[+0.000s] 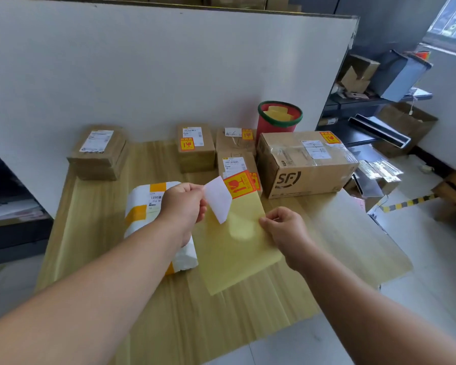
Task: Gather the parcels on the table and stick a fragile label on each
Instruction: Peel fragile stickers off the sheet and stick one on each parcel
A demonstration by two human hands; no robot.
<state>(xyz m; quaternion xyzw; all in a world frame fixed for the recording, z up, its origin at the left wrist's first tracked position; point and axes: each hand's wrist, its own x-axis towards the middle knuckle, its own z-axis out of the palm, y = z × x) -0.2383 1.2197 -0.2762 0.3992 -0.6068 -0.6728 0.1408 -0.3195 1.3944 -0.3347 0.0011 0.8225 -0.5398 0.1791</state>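
A pale wooden table [327,233] stood against a white partition. Nearest, the right hand [284,227] pinched the edge of a yellow glossy backing sheet [234,248]. The left hand [184,204] pinched a half-peeled red-and-yellow fragile label [238,184], white underside showing. Directly beneath that hand lay an unlabelled white-and-orange plastic mailer [145,198], long axis running away; the plain brown carton [100,151] sat farther left.

Parcel-handling stockroom: labelled cardboard parcels [195,148] and SF courier box [304,164] sat on tabletop [340,241]; metal shelving [358,101] held cartons.
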